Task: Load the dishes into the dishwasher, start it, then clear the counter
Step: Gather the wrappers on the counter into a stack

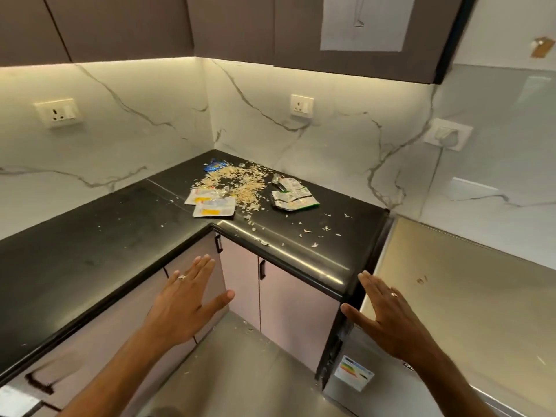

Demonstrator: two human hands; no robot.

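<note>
1. My left hand [183,302] and right hand [388,320] hover flat, fingers straight, grasping nothing, nearer me than the black counter [90,251].
2. On the counter's corner lie scattered peels [240,185], two white-yellow wrappers [212,204], a green-white wrapper [293,198] and, farthest, a blue wrapper [214,165].

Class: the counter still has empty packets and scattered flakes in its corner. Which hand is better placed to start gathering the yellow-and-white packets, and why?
Probably the left hand: open, empty, and nearer the yellow-and-white packets. The right hand, also open, hovers by the steel appliance, farther off.
</note>
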